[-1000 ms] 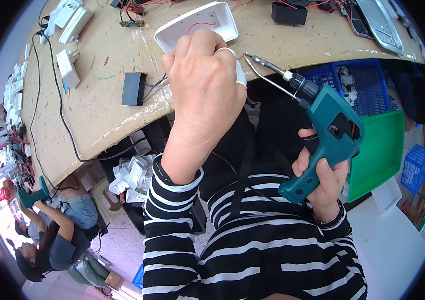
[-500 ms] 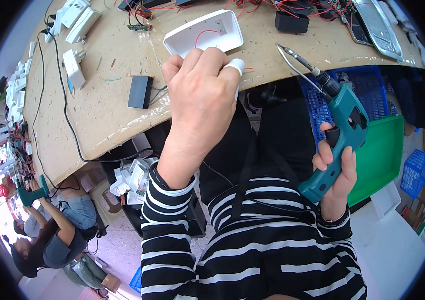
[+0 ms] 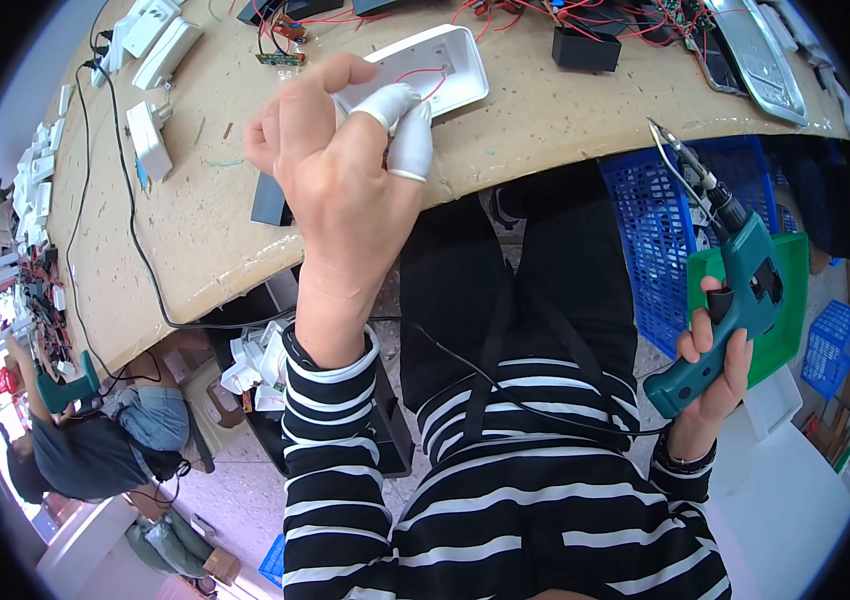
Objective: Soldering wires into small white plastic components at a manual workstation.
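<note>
My left hand (image 3: pixel 345 185) is over the table edge, its thumb and index finger in white finger cots. Their tips pinch a thin red wire (image 3: pixel 433 88) at the near side of a white plastic housing (image 3: pixel 463 72), which lies hollow side up. Partly covered by that hand is a small black box (image 3: pixel 270 200). My right hand (image 3: pixel 713 370) grips a green soldering gun (image 3: pixel 750 270) by its handle, a finger beside the black trigger. The gun's metal tip points up and left, off the table's front edge.
Black boxes (image 3: pixel 585 48) and tangled red wires lie at the table's back. White adapters (image 3: pixel 150 140) and a black cable (image 3: pixel 130 200) are to the left. Blue (image 3: pixel 660 225) and green (image 3: pixel 790 320) crates stand right, below the table. Another person (image 3: pixel 95 450) sits at far left.
My left hand has shifted left and turned, so its thumb and index fingertips now show at the red wire. My right hand has carried the soldering gun right and slightly down.
</note>
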The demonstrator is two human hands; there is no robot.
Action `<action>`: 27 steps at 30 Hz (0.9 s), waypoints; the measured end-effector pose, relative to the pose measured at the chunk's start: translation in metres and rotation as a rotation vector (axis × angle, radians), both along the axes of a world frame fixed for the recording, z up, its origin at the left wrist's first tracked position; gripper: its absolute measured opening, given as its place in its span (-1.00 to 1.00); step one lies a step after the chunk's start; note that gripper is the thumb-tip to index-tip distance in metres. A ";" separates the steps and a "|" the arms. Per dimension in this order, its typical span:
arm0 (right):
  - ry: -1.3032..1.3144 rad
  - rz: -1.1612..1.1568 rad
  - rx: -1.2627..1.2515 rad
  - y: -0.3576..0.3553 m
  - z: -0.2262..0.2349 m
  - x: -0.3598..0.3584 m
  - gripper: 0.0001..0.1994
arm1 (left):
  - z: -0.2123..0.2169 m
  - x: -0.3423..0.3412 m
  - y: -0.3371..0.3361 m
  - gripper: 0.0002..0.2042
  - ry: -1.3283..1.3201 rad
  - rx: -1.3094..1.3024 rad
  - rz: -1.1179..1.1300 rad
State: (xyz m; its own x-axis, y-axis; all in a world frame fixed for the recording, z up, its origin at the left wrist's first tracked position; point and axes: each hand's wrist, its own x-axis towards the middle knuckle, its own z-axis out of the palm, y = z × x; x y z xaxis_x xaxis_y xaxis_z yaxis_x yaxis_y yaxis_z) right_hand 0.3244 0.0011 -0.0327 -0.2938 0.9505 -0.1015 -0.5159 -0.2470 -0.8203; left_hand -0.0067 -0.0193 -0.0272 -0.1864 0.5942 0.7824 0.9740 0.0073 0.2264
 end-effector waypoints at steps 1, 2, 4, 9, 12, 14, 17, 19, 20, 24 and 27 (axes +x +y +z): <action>0.027 0.025 0.009 0.000 0.001 -0.003 -0.49 | 0.001 -0.001 0.001 -0.89 -0.001 -0.008 0.008; 0.055 0.049 0.018 0.000 0.002 -0.007 -0.48 | 0.001 -0.003 0.002 -0.90 -0.003 -0.015 0.017; 0.057 0.100 0.019 0.002 0.001 -0.015 -0.46 | -0.002 -0.005 0.007 -0.91 0.001 -0.046 0.021; 0.003 0.171 0.099 0.002 0.002 -0.035 -0.43 | -0.010 -0.006 0.015 -0.93 0.017 -0.068 0.032; -0.054 0.233 0.206 0.002 0.003 -0.044 -0.42 | -0.012 -0.004 0.019 -0.93 0.028 -0.062 0.040; -0.080 0.220 0.225 0.001 0.004 -0.051 -0.40 | -0.012 -0.002 0.022 -0.93 0.026 -0.049 0.063; -0.185 0.237 0.292 -0.001 0.010 -0.065 -0.38 | -0.014 -0.005 0.024 -0.93 0.053 -0.053 0.084; -0.225 0.251 0.322 0.000 0.009 -0.070 -0.38 | -0.016 -0.003 0.027 -0.94 0.039 -0.044 0.076; -0.263 0.263 0.354 0.000 0.009 -0.071 -0.38 | -0.016 -0.002 0.028 -0.94 0.027 -0.033 0.068; -0.304 0.280 0.340 0.001 0.009 -0.078 -0.38 | -0.011 -0.002 0.026 -0.91 0.093 -0.087 0.106; -0.210 0.288 0.349 0.003 0.006 -0.083 -0.45 | -0.013 -0.003 0.027 -0.91 0.067 -0.051 0.072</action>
State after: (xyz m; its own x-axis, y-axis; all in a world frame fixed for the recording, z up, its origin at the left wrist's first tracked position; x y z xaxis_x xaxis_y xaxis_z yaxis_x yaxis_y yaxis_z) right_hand 0.2410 0.0044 -0.0264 -0.5571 0.8213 0.1229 -0.2813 -0.0474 -0.9584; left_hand -0.0102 0.0078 -0.0402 -0.1785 0.6205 0.7636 0.9834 0.0881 0.1584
